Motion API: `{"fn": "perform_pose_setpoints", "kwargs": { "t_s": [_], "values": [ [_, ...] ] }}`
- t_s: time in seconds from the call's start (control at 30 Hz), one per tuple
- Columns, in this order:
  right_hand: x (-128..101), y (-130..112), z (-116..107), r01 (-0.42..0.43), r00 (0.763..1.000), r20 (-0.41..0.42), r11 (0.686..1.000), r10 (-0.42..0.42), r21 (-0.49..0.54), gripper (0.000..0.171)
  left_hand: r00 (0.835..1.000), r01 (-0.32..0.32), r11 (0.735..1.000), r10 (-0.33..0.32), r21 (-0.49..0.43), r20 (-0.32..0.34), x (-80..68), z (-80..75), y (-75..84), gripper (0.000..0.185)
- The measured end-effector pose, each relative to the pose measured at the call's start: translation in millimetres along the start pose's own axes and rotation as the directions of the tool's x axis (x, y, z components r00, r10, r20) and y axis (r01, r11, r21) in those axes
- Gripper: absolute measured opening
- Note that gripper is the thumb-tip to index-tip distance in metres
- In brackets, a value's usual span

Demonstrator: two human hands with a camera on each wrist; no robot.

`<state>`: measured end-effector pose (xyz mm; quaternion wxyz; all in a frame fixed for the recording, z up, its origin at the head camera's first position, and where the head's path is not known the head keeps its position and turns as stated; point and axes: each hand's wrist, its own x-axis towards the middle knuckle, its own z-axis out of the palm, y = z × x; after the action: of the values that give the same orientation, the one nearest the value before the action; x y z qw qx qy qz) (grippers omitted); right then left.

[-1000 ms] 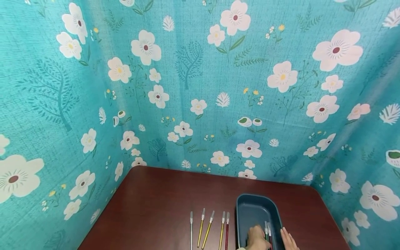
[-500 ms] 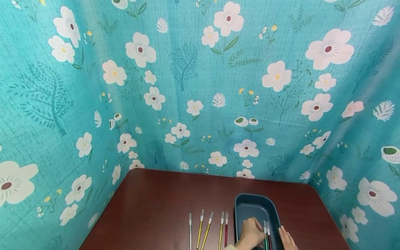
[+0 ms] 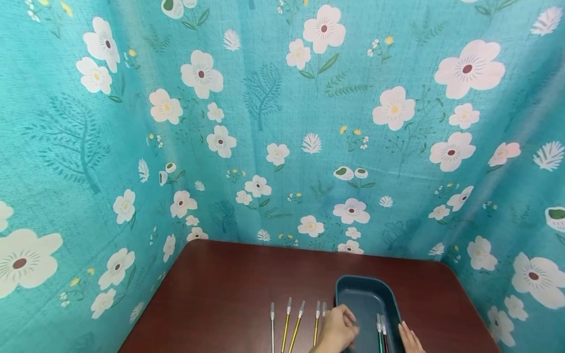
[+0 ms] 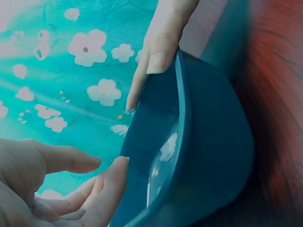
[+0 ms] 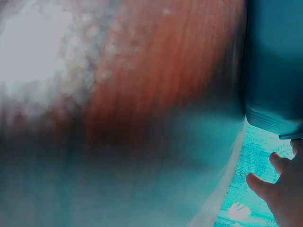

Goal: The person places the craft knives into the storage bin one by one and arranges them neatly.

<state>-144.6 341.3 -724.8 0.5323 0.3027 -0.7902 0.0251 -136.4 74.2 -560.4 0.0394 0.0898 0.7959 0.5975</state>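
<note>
A dark blue tray [image 3: 359,301] stands on the table. In it lie a green [image 3: 380,338] and a dark red rod [image 3: 385,338], slim and metallic with clear caps, like capped craft knives. My left hand [image 3: 336,329] is over the tray's left rim; in the left wrist view a gap shows between its thumb and fingers [image 4: 113,177], with nothing held. My right hand [image 3: 409,338] rests against the tray's right side, fingers extended. The right wrist view shows that hand's fingers [image 5: 259,184] spread below the tray's edge.
Left of the tray, a silver rod [image 3: 272,328] and several gold rods [image 3: 286,326] with the same caps lie side by side. Another capped rod [image 3: 324,308] is mostly behind my left hand. A turquoise flowered curtain [image 3: 282,122] surrounds the brown table [image 3: 220,294].
My left hand has moved away from the green and red rods, leftward across the tray to its left rim. The rods stay inside. My right hand keeps its place on the tray.
</note>
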Motion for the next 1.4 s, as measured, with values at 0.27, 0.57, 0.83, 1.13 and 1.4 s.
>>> {"fn": "perform_pose_setpoints", "kwargs": {
  "t_s": [0.27, 0.57, 0.83, 1.13, 1.4],
  "values": [
    [14, -12, -12, -0.233, 0.967, 0.185, 0.906, 0.176, 0.353, 0.076, 0.982, -0.149, 0.989, 0.151, 0.023, -0.113, -5.4, -36.4, -33.5, 0.024],
    [23, -27, -37, -0.471, 0.85, 0.388, 0.842, 0.355, 0.263, 0.081, 0.971, 0.047, 0.995, -0.025, 0.086, -0.238, -17.3, -70.6, -58.0, 0.024],
    [31, -31, -53, -0.61, 0.723, 0.535, 0.768, 0.437, 0.195, 0.118, 0.974, 0.049, 0.988, -0.015, 0.147, -0.226, -16.2, -86.1, -68.8, 0.028],
    [31, -31, -57, -0.618, 0.712, 0.549, 0.762, 0.438, 0.193, 0.119, 0.92, 0.118, 0.933, 0.027, 0.341, -0.391, -11.8, -107.6, -82.0, 0.028],
    [35, -31, -66, -0.613, 0.701, 0.574, 0.769, 0.422, 0.182, 0.12, 0.889, 0.235, 0.91, -0.059, 0.342, -0.453, -12.2, -117.9, -88.8, 0.037]
  ]
}}
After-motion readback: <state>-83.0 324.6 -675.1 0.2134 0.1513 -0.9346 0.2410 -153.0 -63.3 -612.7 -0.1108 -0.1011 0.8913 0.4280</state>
